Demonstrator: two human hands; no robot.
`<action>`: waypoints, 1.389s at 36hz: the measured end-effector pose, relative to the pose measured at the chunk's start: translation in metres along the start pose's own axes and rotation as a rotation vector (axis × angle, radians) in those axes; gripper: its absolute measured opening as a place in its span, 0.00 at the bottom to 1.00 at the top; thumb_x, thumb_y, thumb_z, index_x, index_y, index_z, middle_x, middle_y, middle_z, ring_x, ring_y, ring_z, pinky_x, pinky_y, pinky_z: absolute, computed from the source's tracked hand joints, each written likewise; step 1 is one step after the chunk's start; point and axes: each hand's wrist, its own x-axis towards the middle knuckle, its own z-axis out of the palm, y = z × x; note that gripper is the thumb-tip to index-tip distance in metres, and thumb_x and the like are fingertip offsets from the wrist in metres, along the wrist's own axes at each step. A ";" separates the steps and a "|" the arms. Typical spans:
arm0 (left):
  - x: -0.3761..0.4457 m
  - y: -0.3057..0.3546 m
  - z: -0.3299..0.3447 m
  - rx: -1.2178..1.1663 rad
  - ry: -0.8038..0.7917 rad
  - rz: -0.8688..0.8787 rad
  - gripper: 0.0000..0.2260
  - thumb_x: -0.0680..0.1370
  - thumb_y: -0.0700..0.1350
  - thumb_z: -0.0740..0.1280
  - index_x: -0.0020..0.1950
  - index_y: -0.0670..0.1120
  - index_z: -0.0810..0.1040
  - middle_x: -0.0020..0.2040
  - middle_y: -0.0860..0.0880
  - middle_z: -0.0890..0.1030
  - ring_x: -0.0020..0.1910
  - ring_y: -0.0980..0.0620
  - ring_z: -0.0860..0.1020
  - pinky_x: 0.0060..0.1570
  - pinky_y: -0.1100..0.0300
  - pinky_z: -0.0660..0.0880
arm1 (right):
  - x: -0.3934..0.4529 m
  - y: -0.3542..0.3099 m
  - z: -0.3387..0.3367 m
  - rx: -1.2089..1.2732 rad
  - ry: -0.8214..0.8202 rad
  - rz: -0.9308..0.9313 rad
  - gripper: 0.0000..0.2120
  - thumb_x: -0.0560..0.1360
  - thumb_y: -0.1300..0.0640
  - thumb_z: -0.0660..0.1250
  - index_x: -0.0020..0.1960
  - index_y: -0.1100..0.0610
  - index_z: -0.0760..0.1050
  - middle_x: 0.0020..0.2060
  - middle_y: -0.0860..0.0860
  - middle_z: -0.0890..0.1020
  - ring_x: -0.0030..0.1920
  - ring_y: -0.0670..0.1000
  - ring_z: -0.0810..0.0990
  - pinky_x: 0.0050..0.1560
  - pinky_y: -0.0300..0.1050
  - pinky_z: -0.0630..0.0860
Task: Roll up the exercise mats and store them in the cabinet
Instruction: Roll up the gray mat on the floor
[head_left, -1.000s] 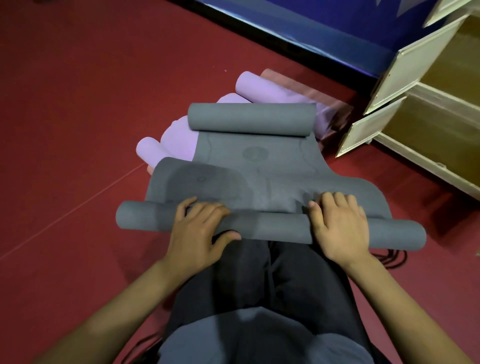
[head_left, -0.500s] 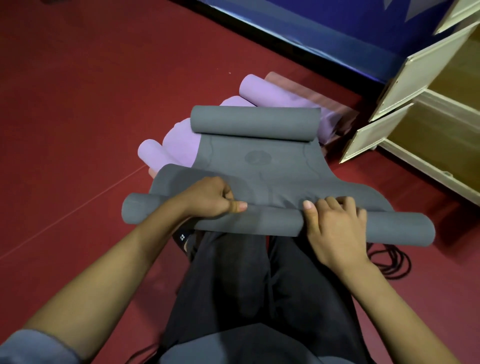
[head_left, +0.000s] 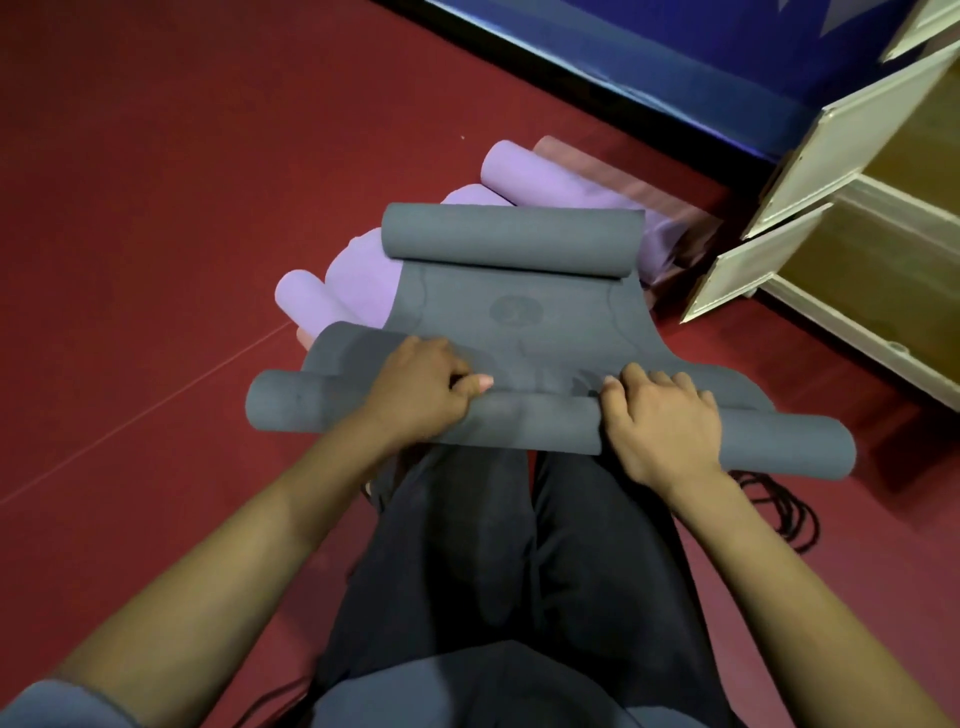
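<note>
My knees, in dark trousers (head_left: 498, 530), sit nearest, with a black cord (head_left: 779, 514) coiled on the red floor (head_left: 156, 208) to their right. Just past the knees lies the grey mat (head_left: 514, 322), its near end wound into a roll whose long axis runs left to right across me, the right end a touch nearer. My left hand (head_left: 421, 395) curls over the top of that roll, fingers bent round it and thumb pointing right along the seam. My right hand (head_left: 660, 421) lies over the roll too, fingers bent down across its far side, thumb pressed on the near curve. The flat middle of the mat stretches away from me, and its far end is curled into a second roll, parallel to the first. Under and behind it lie purple mats (head_left: 363, 275), rolled, angled toward the far right. Beyond, at right, the cabinet (head_left: 857, 150) stands with doors open; what I see of its shelves holds nothing.
</note>
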 end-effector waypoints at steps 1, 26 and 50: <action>-0.004 0.002 0.008 0.050 0.089 0.025 0.26 0.80 0.62 0.55 0.44 0.47 0.85 0.42 0.46 0.79 0.45 0.42 0.76 0.50 0.47 0.74 | 0.005 0.001 -0.003 0.021 -0.041 0.006 0.20 0.82 0.43 0.50 0.48 0.55 0.74 0.50 0.59 0.82 0.55 0.63 0.76 0.56 0.57 0.70; -0.001 -0.008 0.024 0.300 0.272 0.256 0.33 0.78 0.73 0.47 0.43 0.46 0.74 0.33 0.47 0.79 0.33 0.43 0.78 0.35 0.53 0.69 | 0.029 0.010 -0.009 0.220 -0.039 -0.060 0.28 0.82 0.36 0.51 0.34 0.54 0.72 0.44 0.56 0.84 0.51 0.61 0.81 0.42 0.49 0.67; 0.011 -0.002 -0.009 0.163 -0.142 0.212 0.36 0.78 0.74 0.44 0.36 0.46 0.73 0.34 0.49 0.78 0.37 0.49 0.76 0.42 0.52 0.73 | -0.001 0.000 -0.028 0.085 0.019 -0.108 0.29 0.83 0.41 0.53 0.33 0.57 0.76 0.40 0.61 0.84 0.46 0.64 0.82 0.42 0.48 0.65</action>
